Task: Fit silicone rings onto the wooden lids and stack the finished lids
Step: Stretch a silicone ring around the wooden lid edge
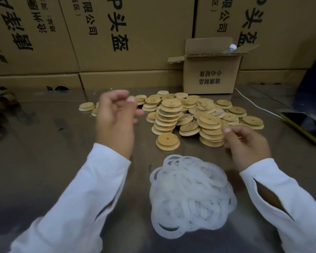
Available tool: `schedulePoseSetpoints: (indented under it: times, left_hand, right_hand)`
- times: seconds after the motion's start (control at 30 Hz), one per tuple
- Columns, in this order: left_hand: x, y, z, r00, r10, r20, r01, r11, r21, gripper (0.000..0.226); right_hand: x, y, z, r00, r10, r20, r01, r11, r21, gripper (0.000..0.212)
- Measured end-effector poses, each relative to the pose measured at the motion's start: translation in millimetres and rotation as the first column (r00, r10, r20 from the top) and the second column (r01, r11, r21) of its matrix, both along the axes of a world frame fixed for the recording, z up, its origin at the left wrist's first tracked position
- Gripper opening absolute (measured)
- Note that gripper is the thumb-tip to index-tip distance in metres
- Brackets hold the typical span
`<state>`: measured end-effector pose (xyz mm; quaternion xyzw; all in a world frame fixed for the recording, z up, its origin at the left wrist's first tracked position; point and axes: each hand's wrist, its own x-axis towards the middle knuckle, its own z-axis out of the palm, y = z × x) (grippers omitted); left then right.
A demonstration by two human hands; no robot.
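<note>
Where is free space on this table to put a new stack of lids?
Bare tabletop lies left of the left hand; a narrow strip between single lid and ring pile. Crowded: lid heap behind, phone at right.

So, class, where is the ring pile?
In the head view, the ring pile lies low centre, between left sleeve and right sleeve, just nearer than a lone lid.

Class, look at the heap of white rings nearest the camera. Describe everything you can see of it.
The heap of silicone rings is a loose tangle of thin, flat, translucent white hoops. They overlap at all angles, and a few rims stick out at the edges. It lies on the grey, shiny table, nearer the camera than the wooden lids. Nothing but the table seems to touch it.
</note>
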<state>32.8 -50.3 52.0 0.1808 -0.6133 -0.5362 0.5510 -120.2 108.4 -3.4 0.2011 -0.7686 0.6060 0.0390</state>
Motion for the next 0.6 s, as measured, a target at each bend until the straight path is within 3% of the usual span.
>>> schedulePoseSetpoints:
  times: [0.07, 0.17, 0.23, 0.37, 0.53, 0.6]
  left_hand:
    - [-8.5, 28.1, -10.1, 0.963, -0.237, 0.127, 0.233, 0.971, 0.05, 0.013]
    - [-23.1, 51.4, -34.0, 0.854, -0.453, 0.257, 0.422, 0.891, 0.167, 0.017]
    - [-30.5, 54.7, -50.3, 0.861, -0.417, 0.29, 0.38, 0.908, 0.178, 0.021]
    - [-30.4, 47.7, -64.8, 0.904, -0.335, 0.265, 0.298, 0.939, 0.17, 0.019]
    - [-29.0, 37.1, -66.0, 0.896, -0.325, 0.303, 0.299, 0.945, 0.129, 0.02]
    - [-29.5, 36.9, -67.1, 0.882, -0.342, 0.325, 0.313, 0.939, 0.141, 0.02]
  right_hand:
    - [-9.9, 4.6, 0.0, 0.988, -0.089, -0.127, 0.106, 0.985, 0.133, 0.007]
    - [-29.6, 15.0, 1.5, 0.963, -0.188, -0.193, 0.254, 0.874, 0.414, 0.032]
    - [-38.3, 18.7, -0.3, 0.969, -0.196, -0.149, 0.246, 0.801, 0.546, 0.045]
    - [-45.4, 17.5, -11.9, 0.986, -0.159, -0.059, 0.164, 0.809, 0.565, 0.05]
    - [-48.3, 17.3, -15.6, 0.982, -0.153, -0.113, 0.19, 0.782, 0.594, 0.047]
    - [-45.3, 16.4, -13.0, 0.976, -0.152, -0.157, 0.218, 0.715, 0.664, 0.049]
